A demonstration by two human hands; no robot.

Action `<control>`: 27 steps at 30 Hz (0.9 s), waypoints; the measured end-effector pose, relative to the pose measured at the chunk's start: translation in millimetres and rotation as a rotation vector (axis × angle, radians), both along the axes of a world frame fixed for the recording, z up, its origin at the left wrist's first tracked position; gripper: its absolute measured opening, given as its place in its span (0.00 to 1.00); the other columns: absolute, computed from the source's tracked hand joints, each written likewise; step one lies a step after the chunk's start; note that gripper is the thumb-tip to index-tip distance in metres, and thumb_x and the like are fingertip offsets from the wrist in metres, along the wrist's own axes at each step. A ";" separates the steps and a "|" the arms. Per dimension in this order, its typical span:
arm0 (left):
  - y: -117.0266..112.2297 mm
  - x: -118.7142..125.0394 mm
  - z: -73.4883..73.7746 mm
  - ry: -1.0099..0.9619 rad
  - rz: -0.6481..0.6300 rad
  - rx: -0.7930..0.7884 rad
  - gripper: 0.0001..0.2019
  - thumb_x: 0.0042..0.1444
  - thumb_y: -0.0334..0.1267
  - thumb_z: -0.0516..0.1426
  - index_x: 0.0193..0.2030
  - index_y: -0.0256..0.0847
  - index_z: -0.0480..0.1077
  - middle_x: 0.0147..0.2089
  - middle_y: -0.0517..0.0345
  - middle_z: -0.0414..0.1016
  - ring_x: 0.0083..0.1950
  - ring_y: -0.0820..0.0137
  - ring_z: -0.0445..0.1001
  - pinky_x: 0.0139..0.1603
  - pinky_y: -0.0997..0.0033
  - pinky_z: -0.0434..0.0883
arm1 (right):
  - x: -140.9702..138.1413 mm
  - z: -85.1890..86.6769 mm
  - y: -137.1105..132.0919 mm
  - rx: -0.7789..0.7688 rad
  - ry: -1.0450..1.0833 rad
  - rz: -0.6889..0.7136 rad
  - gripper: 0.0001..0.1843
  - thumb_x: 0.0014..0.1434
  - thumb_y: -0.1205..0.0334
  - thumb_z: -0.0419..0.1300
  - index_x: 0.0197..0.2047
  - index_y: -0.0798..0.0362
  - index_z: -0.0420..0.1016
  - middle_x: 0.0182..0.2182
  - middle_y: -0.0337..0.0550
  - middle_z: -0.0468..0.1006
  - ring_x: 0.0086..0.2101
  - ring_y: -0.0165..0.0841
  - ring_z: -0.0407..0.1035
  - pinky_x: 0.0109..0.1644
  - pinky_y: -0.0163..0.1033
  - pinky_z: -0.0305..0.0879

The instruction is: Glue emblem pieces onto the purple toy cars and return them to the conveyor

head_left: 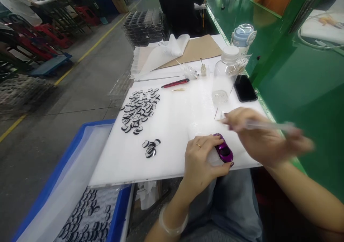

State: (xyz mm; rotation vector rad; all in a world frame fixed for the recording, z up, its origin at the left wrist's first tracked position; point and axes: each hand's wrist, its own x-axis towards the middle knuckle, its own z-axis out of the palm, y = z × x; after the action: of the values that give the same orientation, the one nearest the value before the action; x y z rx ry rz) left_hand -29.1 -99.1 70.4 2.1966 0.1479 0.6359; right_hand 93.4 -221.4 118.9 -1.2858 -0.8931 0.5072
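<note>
A shiny purple toy car (224,149) with dark windows is at the front edge of the white work board. My left hand (200,159) is closed on it, fingertips at its far end and thumb at its near end. My right hand (258,136), blurred by motion, is just right of and above the car, closed around a slim translucent tube (268,125). The tube's exact kind is unclear. Beyond the fingers of this hand lies a thin dark stick (216,113). Left of the car is a small cluster of black-and-clear parts (151,148).
Many similar black-and-clear parts (139,109) spread across the board's left. Farther back are a red cutter knife (175,83), toothpicks (179,89), a small vial (203,70), a clear bottle (223,77) and a phone (245,88). A blue crate (77,138) stands lower left.
</note>
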 end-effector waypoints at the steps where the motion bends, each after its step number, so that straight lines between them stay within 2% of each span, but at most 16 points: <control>1: 0.3 -0.4 -0.9 -0.008 -0.003 0.010 0.24 0.38 0.32 0.71 0.45 0.44 0.73 0.49 0.56 0.81 0.51 0.57 0.76 0.52 0.54 0.67 | 1.8 -6.0 4.7 -0.023 0.051 0.044 0.29 0.61 0.32 0.49 0.40 0.47 0.77 0.42 0.44 0.76 0.47 0.44 0.68 0.58 0.52 0.62; 3: 0.4 -1.0 -2.3 -0.026 -0.003 0.018 0.24 0.39 0.31 0.71 0.45 0.44 0.72 0.49 0.56 0.81 0.52 0.57 0.76 0.53 0.54 0.67 | 3.9 -13.6 11.3 -0.106 0.117 0.083 0.25 0.64 0.38 0.52 0.51 0.46 0.77 0.52 0.44 0.75 0.54 0.45 0.66 0.61 0.51 0.59; 5: 0.1 -1.1 -3.9 -0.053 -0.002 0.017 0.24 0.39 0.31 0.71 0.45 0.44 0.72 0.50 0.56 0.81 0.52 0.57 0.76 0.53 0.54 0.67 | 5.5 -13.3 12.0 -0.094 0.084 -0.019 0.24 0.65 0.41 0.54 0.53 0.46 0.77 0.54 0.42 0.75 0.56 0.43 0.65 0.62 0.49 0.59; 7: -0.3 -1.0 -5.9 -0.079 -0.001 0.013 0.24 0.39 0.31 0.71 0.45 0.44 0.72 0.49 0.57 0.81 0.51 0.58 0.77 0.54 0.54 0.66 | 9.0 -6.5 6.7 -0.017 0.032 -0.180 0.20 0.63 0.43 0.56 0.47 0.47 0.80 0.46 0.42 0.78 0.49 0.41 0.69 0.57 0.45 0.64; 9: -0.3 -0.9 -7.9 -0.094 0.001 0.010 0.24 0.39 0.32 0.71 0.45 0.43 0.72 0.48 0.57 0.82 0.51 0.58 0.77 0.54 0.54 0.66 | 14.6 3.5 -2.1 -0.058 -0.006 -0.284 0.14 0.62 0.51 0.57 0.36 0.48 0.80 0.34 0.40 0.78 0.37 0.36 0.70 0.45 0.40 0.67; 10: -0.1 -0.9 -8.5 -0.097 0.001 0.010 0.24 0.39 0.33 0.71 0.45 0.43 0.72 0.48 0.57 0.81 0.51 0.58 0.77 0.54 0.54 0.66 | 17.8 8.5 -7.0 -0.151 -0.035 -0.278 0.12 0.62 0.55 0.57 0.31 0.49 0.79 0.29 0.39 0.76 0.33 0.34 0.69 0.40 0.38 0.66; 12: 0.6 -1.2 -8.9 -0.090 -0.004 0.020 0.24 0.40 0.33 0.71 0.45 0.43 0.72 0.48 0.58 0.81 0.51 0.58 0.76 0.54 0.55 0.66 | 23.3 17.4 -15.9 -0.425 -0.137 -0.147 0.12 0.60 0.61 0.56 0.27 0.51 0.77 0.24 0.39 0.74 0.28 0.32 0.67 0.34 0.37 0.63; 14: 1.6 -1.7 -8.3 -0.058 -0.026 0.051 0.24 0.42 0.35 0.70 0.47 0.45 0.73 0.48 0.58 0.80 0.51 0.59 0.75 0.54 0.56 0.66 | 26.1 23.6 -22.3 -0.678 -0.272 0.028 0.12 0.60 0.62 0.56 0.27 0.51 0.77 0.24 0.39 0.75 0.27 0.33 0.68 0.31 0.37 0.62; 15: 2.1 -2.1 -7.8 -0.036 -0.041 0.073 0.25 0.43 0.36 0.70 0.50 0.46 0.72 0.49 0.58 0.80 0.51 0.59 0.75 0.53 0.56 0.66 | 26.5 25.6 -24.4 -0.756 -0.345 0.085 0.12 0.61 0.61 0.57 0.28 0.52 0.78 0.25 0.39 0.76 0.27 0.33 0.68 0.30 0.38 0.61; 17: 3.1 -3.0 -7.3 0.009 -0.063 0.105 0.34 0.46 0.39 0.69 0.61 0.48 0.66 0.50 0.58 0.78 0.50 0.59 0.74 0.53 0.56 0.66 | 26.0 27.6 -26.8 -0.808 -0.469 0.102 0.13 0.62 0.58 0.57 0.29 0.51 0.78 0.25 0.39 0.76 0.26 0.34 0.67 0.28 0.38 0.60; 19: 4.0 -4.0 -7.5 0.033 -0.072 0.100 0.46 0.46 0.40 0.69 0.70 0.48 0.52 0.52 0.57 0.78 0.50 0.59 0.73 0.54 0.55 0.65 | 25.3 28.0 -28.3 -0.823 -0.546 0.077 0.14 0.64 0.57 0.55 0.30 0.51 0.77 0.25 0.39 0.75 0.25 0.33 0.66 0.27 0.38 0.57; 21: 4.7 -4.9 -8.4 0.038 -0.077 0.082 0.52 0.46 0.40 0.70 0.72 0.49 0.44 0.53 0.58 0.78 0.50 0.59 0.73 0.55 0.55 0.64 | 25.3 28.1 -30.0 -0.842 -0.583 0.076 0.14 0.64 0.57 0.55 0.31 0.51 0.77 0.23 0.39 0.74 0.23 0.32 0.64 0.25 0.38 0.54; 23: 5.0 -5.6 -9.1 0.031 -0.074 0.083 0.50 0.46 0.40 0.70 0.71 0.51 0.46 0.54 0.59 0.78 0.51 0.59 0.73 0.56 0.55 0.64 | 26.0 28.1 -31.8 -0.856 -0.592 0.095 0.15 0.64 0.56 0.56 0.29 0.51 0.76 0.21 0.38 0.72 0.21 0.32 0.62 0.24 0.38 0.52; 27: 4.4 -6.3 -9.2 0.017 -0.053 0.085 0.39 0.45 0.36 0.70 0.63 0.49 0.58 0.54 0.58 0.77 0.53 0.60 0.74 0.57 0.57 0.64 | 26.5 27.7 -33.2 -0.867 -0.605 0.089 0.15 0.64 0.55 0.56 0.28 0.50 0.75 0.19 0.38 0.70 0.20 0.31 0.60 0.24 0.38 0.49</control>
State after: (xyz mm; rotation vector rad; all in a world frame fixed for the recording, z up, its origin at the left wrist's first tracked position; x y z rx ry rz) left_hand -35.5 -94.7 61.2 2.2799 0.0724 0.6041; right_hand 119.9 -254.7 146.6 -2.2706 -1.2970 0.6152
